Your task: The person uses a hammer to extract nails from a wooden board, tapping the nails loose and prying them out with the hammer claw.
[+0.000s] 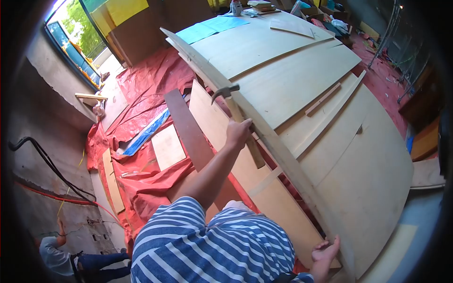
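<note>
My left hand [239,132] is closed around the wooden handle of a claw hammer [236,111]. The dark metal head points up and away, above the long edge of a pale wooden board [278,141]. This narrow board runs diagonally along the near side of a broad plywood surface. At the lower right, my right hand [325,252] is beside the near end of the same board, palm turned up and fingers curled in. Whether anything small is in those fingers is hidden.
Plywood sheets [349,155] and wood strips [325,122] cover the work surface. Planks [188,127] lie on red sheeting [146,85] at the left. Another person [71,257] is by the wall, lower left. Boxes and clutter [325,16] stand at the back right.
</note>
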The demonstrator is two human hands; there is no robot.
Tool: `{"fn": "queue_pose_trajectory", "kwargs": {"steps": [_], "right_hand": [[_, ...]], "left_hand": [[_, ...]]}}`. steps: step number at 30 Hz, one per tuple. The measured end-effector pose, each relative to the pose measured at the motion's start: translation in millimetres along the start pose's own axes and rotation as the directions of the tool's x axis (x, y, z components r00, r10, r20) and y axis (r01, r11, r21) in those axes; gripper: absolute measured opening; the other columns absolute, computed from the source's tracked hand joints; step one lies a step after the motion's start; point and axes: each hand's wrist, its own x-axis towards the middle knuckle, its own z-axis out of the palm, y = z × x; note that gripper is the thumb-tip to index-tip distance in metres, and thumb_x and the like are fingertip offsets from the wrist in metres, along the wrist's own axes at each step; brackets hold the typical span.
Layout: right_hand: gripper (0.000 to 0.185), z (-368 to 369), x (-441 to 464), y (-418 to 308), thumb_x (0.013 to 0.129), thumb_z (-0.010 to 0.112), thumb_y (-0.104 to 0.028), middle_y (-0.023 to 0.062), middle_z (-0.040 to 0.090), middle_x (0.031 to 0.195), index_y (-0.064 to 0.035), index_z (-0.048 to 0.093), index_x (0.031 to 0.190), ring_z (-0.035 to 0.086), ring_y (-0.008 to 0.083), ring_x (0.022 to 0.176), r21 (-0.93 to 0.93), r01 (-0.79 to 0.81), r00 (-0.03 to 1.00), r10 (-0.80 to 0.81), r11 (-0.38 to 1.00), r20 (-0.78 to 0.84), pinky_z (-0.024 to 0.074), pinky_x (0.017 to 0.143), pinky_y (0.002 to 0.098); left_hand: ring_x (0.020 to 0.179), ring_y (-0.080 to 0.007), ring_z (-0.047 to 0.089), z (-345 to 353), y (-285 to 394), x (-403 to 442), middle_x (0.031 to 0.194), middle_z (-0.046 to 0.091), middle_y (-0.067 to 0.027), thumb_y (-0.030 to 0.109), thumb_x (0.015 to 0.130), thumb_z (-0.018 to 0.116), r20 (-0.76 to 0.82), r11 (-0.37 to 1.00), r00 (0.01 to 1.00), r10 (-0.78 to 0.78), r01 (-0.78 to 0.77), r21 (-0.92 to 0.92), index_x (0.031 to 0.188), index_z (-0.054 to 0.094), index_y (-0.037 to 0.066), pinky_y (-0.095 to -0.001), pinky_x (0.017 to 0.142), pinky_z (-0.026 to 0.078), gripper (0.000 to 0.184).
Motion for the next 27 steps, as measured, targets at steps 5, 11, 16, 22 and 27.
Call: {"fn": "queue_pose_trajectory", "kwargs": {"steps": [5,11,16,22,27], "right_hand": [[0.056,39.2,16.5,-48.0,0.083,0.06,-0.072,-0.009,0.042,0.052,-0.0181,0.052,0.071,0.042,0.0072,0.045,-0.003,0.071,0.997,-0.071,0.998,-0.022,0.0328,0.044,0.0237],[0.054,64.9,59.9,-85.8,0.084,0.06,-0.069,-0.0062,0.043,0.055,-0.0177,0.047,0.071,0.043,0.0098,0.047,-0.005,0.125,0.989,-0.125,0.992,-0.073,0.0353,0.047,0.0244],[0.053,57.6,87.5,-71.9,0.085,0.061,-0.065,-0.0018,0.047,0.067,-0.015,0.045,0.077,0.049,0.0145,0.06,0.07,0.136,0.987,-0.13,0.988,-0.094,0.0419,0.058,0.0288],[0.057,47.0,110.3,-11.0,0.087,0.064,-0.063,0.0048,0.052,0.086,-0.0082,0.049,0.089,0.054,0.0191,0.083,0.135,0.209,0.976,-0.199,0.969,-0.085,0.0488,0.078,0.0317],[0.055,49.6,141.2,15.2,0.091,0.061,-0.06,0.0044,0.051,0.086,-0.0054,0.051,0.094,0.054,0.0181,0.083,0.122,0.241,0.965,-0.223,0.963,-0.139,0.0478,0.082,0.0314]], "left_hand": [[0.072,-0.0182,0.066,38.0,1.5,18.1,0.091,0.065,-0.0119,0.012,0.084,0.073,0.078,1.0,0.997,0.007,-0.007,-0.005,0.115,0.052,-0.004,-0.0324,0.061,0.057,0.041],[0.075,-0.0319,0.069,61.5,1.2,36.6,0.084,0.068,-0.021,0.012,0.075,0.07,0.104,0.971,0.989,0.108,-0.127,0.201,0.107,0.058,-0.007,-0.0399,0.069,0.056,0.04],[0.071,-0.0376,0.066,43.1,-37.4,36.1,0.079,0.067,-0.0233,0.012,0.075,0.065,0.092,0.936,0.976,0.195,-0.213,0.278,0.104,0.06,-0.007,-0.0403,0.068,0.055,0.035],[0.071,-0.03,0.068,-8.0,-56.7,11.9,0.093,0.068,-0.0227,0.012,0.077,0.065,0.247,0.977,0.964,-0.098,0.046,0.208,0.11,0.059,-0.006,-0.0407,0.067,0.055,0.038],[0.092,-0.0254,0.068,-41.1,-61.8,9.1,0.11,0.06,-0.019,0.007,0.085,0.066,0.395,0.918,0.833,-0.389,0.311,0.248,0.135,0.041,-0.005,-0.0366,0.073,0.063,0.057]]}}
